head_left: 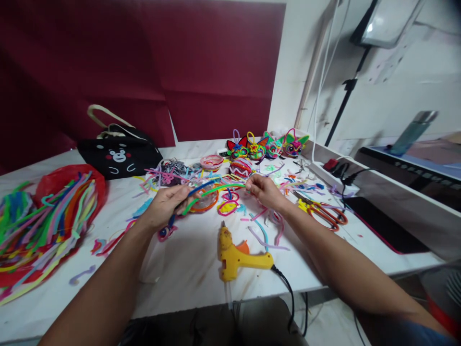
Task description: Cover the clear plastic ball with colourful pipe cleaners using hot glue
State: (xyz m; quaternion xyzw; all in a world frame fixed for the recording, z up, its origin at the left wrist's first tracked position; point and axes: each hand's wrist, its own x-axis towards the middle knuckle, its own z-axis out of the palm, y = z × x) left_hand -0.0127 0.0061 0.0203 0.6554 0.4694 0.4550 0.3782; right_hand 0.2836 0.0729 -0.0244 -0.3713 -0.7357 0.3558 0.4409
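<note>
My left hand [169,204] is closed round a blue pipe cleaner [201,187] and a green pipe cleaner [212,191], both held above the table. The green one arches across to my right hand [264,191], whose thumb and fingers pinch its far end. Beneath them lie a round orange-rimmed piece [205,204] and a pink ring with a yellow centre [228,207]. A small dark blue and pink coiled piece [164,233] sits under my left hand. Closer to me, a yellow hot glue gun [234,257] lies on its side.
Red plastic with many pipe cleaners [72,206] lies left, near a black bag [118,156]. Several colourful mask ornaments [257,149] stand at the back. Orange-handled scissors [326,214] and a dark phone-like slab [387,223] lie right. The glue gun's cord [288,288] hangs over the front edge.
</note>
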